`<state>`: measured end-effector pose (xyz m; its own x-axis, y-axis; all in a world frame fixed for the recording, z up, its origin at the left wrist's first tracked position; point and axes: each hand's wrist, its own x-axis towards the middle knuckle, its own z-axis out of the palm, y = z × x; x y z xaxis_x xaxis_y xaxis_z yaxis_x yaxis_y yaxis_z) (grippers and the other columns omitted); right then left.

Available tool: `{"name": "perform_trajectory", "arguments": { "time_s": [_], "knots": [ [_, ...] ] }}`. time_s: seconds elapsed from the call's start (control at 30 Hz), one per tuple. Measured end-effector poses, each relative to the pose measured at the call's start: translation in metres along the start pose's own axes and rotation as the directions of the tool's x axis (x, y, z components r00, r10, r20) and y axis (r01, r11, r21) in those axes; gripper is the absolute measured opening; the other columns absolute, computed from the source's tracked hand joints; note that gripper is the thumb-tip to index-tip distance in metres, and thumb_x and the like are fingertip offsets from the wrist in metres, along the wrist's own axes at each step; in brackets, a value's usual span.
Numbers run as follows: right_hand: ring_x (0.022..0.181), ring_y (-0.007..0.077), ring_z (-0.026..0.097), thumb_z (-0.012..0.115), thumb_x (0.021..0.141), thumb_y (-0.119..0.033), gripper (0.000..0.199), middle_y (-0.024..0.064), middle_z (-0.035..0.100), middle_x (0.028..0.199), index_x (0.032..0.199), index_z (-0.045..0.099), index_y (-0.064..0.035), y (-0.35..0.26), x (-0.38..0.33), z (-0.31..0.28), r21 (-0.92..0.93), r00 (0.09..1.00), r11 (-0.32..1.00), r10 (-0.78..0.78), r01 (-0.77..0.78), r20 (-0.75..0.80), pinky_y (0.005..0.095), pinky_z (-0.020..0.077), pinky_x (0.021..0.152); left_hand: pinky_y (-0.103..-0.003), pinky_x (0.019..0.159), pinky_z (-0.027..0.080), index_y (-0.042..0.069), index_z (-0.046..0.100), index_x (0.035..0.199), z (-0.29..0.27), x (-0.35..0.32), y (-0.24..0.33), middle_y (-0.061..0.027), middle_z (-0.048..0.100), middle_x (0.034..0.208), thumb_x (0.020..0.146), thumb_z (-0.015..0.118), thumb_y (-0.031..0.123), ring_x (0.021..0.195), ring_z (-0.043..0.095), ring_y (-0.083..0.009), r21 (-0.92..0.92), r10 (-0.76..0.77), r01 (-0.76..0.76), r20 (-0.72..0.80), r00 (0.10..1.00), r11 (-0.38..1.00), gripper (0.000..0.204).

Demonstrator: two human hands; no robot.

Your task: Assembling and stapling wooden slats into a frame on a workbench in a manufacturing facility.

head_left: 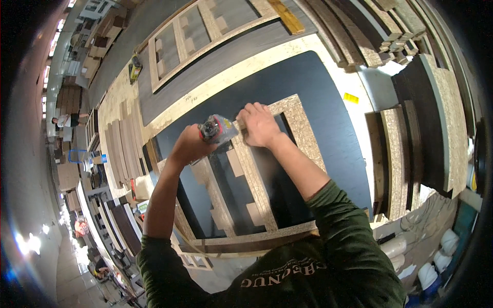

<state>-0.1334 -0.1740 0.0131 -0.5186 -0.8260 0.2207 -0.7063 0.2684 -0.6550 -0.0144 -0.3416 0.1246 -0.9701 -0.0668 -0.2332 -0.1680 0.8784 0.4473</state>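
Observation:
My left hand (189, 146) is wrapped around a hand-held power tool (222, 130), grey with a red band and a yellow label. Its exact kind is hard to make out from above. The tool's body sits over the upper rail of a chipboard frame (251, 179), close to a joint between bars. My right hand (258, 124) grips that same rail just right of the tool, its fingers bent over the edge. Beneath the frame lies a dark rounded-corner panel (334, 102). Several crossbars and small blocks sit within the frame, and its near edge reaches my torso.
Beyond the panel, another wooden frame (179, 38) lies on a grey board (149, 105), with a yellow tool (135, 69) beside it. Wood strips (126, 143) stand at the left. Stacked boards (393, 159) line the right. A yellow bar (287, 18) lies at the far side.

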Motion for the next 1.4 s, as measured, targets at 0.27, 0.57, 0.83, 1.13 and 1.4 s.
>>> {"name": "perform_trajectory", "arguments": {
  "time_s": [0.27, 0.57, 0.83, 1.13, 1.4],
  "knots": [
    [0.125, 0.0266, 0.040, 0.068, 0.064, -0.028, 0.067, 0.0138, 0.046, 0.130, 0.125, 0.049, -0.0081, 0.025, -0.022, -0.059, -0.055, 0.969, 0.986, 0.142, -0.156, -0.200, 0.0555, 0.0189, 0.108, -0.033, 0.062, 0.050, 0.001, 0.065, 0.084, -0.010, -0.046, 0.039, -0.0157, 0.066, 0.072, 0.069, 0.074, 0.017, 0.066, 0.066, -0.0267, -0.273, -0.339, 0.300, -0.106, 0.935, 0.914, 0.024],
    [0.133, 0.0253, 0.032, 0.072, 0.070, -0.040, 0.051, 0.0062, 0.051, 0.131, 0.110, 0.064, -0.0087, 0.067, -0.078, -0.076, 0.055, 0.882, 0.916, 0.398, -0.398, -0.253, 0.0490, 0.0155, 0.112, -0.030, 0.056, 0.049, -0.001, 0.065, 0.084, -0.011, -0.062, 0.060, -0.0099, 0.064, 0.066, 0.069, 0.073, 0.015, 0.059, 0.060, -0.0130, -0.234, -0.404, 0.381, -0.057, 0.913, 0.895, 0.024],
    [0.134, 0.0237, 0.032, 0.074, 0.069, -0.044, 0.054, 0.0023, 0.054, 0.127, 0.109, 0.065, -0.0093, 0.074, -0.081, -0.076, 0.055, 0.887, 0.917, 0.396, -0.394, -0.240, 0.0492, 0.0146, 0.112, -0.028, 0.053, 0.047, 0.000, 0.063, 0.086, -0.014, -0.059, 0.078, -0.0068, 0.062, 0.063, 0.068, 0.073, 0.012, 0.055, 0.057, -0.0103, -0.213, -0.340, 0.325, -0.034, 0.940, 0.921, 0.024],
    [0.139, 0.0311, 0.015, 0.077, 0.060, -0.052, 0.078, 0.0097, 0.029, 0.146, 0.124, 0.054, -0.0141, 0.083, -0.069, -0.088, -0.031, 0.894, 0.898, 0.434, -0.440, -0.110, 0.0547, 0.0092, 0.111, -0.032, 0.063, 0.050, -0.001, 0.064, 0.087, -0.011, -0.057, 0.080, -0.0129, 0.066, 0.073, 0.064, 0.074, 0.011, 0.066, 0.062, -0.0182, -0.193, -0.356, 0.349, -0.001, 0.935, 0.917, 0.027],
    [0.140, 0.0368, -0.002, 0.075, 0.059, -0.057, 0.080, 0.0122, 0.013, 0.152, 0.130, 0.049, -0.0300, 0.085, -0.056, -0.100, -0.087, 0.905, 0.906, 0.420, -0.413, 0.074, 0.0590, -0.0022, 0.110, -0.031, 0.063, 0.048, -0.001, 0.064, 0.083, -0.021, -0.023, 0.096, -0.0123, 0.064, 0.071, 0.065, 0.071, 0.011, 0.060, 0.056, -0.0184, -0.072, -0.149, 0.150, 0.017, 0.989, 0.986, 0.022]
  ]
}}
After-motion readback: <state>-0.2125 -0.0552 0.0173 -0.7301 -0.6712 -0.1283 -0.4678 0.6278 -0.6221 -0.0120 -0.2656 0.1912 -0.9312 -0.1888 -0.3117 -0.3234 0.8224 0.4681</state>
